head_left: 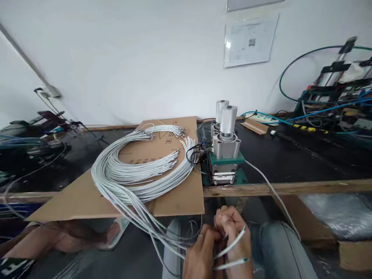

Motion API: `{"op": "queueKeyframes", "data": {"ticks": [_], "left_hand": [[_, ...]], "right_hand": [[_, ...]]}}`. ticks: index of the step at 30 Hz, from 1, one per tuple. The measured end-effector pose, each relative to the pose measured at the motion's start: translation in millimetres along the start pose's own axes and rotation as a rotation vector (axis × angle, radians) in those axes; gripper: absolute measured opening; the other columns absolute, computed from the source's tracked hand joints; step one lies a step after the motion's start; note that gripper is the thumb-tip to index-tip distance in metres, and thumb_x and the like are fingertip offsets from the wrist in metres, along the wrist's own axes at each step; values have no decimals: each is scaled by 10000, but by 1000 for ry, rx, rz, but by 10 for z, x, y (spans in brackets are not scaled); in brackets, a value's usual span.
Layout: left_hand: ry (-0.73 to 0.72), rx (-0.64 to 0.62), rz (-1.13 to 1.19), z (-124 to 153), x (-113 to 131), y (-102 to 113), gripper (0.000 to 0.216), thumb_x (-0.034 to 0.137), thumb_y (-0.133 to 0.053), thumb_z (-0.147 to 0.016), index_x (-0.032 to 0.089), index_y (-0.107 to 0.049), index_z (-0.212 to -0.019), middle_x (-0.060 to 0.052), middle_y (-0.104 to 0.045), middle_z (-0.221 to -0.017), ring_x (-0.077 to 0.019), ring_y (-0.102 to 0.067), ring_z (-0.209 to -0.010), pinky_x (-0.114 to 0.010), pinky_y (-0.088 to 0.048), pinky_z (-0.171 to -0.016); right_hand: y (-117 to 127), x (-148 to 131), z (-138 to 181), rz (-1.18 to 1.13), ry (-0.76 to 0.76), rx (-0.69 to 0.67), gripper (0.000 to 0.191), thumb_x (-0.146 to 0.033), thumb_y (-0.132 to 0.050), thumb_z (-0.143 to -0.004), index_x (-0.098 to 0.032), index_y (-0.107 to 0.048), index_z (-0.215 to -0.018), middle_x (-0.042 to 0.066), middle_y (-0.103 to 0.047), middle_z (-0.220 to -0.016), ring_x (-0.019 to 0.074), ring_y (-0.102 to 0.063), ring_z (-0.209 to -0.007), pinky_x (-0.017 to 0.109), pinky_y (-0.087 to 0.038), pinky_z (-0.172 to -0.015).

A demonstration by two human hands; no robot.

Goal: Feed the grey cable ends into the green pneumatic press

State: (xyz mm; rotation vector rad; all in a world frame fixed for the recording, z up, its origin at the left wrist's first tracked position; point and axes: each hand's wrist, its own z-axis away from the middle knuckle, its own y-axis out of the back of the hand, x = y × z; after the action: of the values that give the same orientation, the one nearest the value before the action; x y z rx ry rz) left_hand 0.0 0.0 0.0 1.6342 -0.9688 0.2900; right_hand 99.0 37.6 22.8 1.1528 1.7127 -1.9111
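Observation:
Low in the head view, my two hands meet above my lap, just in front of the table edge. My left hand is closed around several white cables that run down from the coil on the cardboard. Two loose cable ends stick out to its right and cross in front of my right hand. Thumb and fingers of my right hand are pressed together against the left fingertips; whatever they pinch is hidden. A big coiled bundle of white cables lies on the cardboard sheet.
A pneumatic press with two knurled silver cylinders stands behind my hands at the table edge. Other machinery with blue hoses is at right, a power strip near the wall. A person's bare leg shows at lower left.

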Motion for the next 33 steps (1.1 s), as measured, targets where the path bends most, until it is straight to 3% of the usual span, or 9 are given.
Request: {"op": "queueKeyframes", "data": {"ticks": [8, 14, 18, 23, 30, 33], "left_hand": [[-71, 93, -17, -7, 19, -35, 427, 2, -499, -650, 259, -525, -990, -21, -647, -916, -190, -688, -742, -226, -463, -627], [-70, 154, 32, -21, 82, -45, 330, 6, -456, -744, 262, -491, -949, -21, -645, -898, -171, -676, -696, -223, -427, -574], [-48, 258, 48, -34, 128, -63, 203, 78, -421, -899, 268, -486, -931, -6, -666, -854, -155, -676, -674, -226, -384, -543], [-41, 312, 86, -58, 165, -87, 176, 117, -406, -922, 268, -496, -919, 17, -645, -817, -137, -671, -673, -208, -421, -569], [-142, 356, -5, -144, 217, -30, 201, 117, -418, -939, 277, -538, -959, 14, -656, -820, -133, -689, -616, -194, -479, -544], [-198, 388, -65, -196, 237, -16, 220, 119, -435, -955, 282, -570, -1015, 10, -686, -850, -136, -700, -592, -192, -495, -518]], "right_hand": [[-10, -7, 12, 10, -35, 31, 393, -363, -762, -793, -198, -483, -571, -85, -353, -565, 93, -311, -520, 204, -243, -485], [-13, -52, 89, 33, -103, 95, 295, -451, -812, -774, -187, -685, -736, -82, -418, -532, 74, -334, -478, 166, -234, -441], [23, -144, 158, 129, -178, 119, 343, -500, -833, -750, -197, -752, -889, -50, -531, -599, 67, -411, -475, 146, -303, -413], [137, -196, 138, 186, -218, 38, 382, -538, -836, -722, -189, -753, -855, -9, -619, -649, 96, -519, -486, 172, -413, -429], [180, -339, 32, 386, -47, 47, 344, -507, -771, -798, -183, -687, -717, -23, -565, -593, 118, -512, -536, 182, -398, -474], [205, -448, -48, 494, 7, -66, 347, -501, -737, -831, -181, -680, -709, -13, -588, -600, 129, -538, -565, 188, -429, -528]]}}
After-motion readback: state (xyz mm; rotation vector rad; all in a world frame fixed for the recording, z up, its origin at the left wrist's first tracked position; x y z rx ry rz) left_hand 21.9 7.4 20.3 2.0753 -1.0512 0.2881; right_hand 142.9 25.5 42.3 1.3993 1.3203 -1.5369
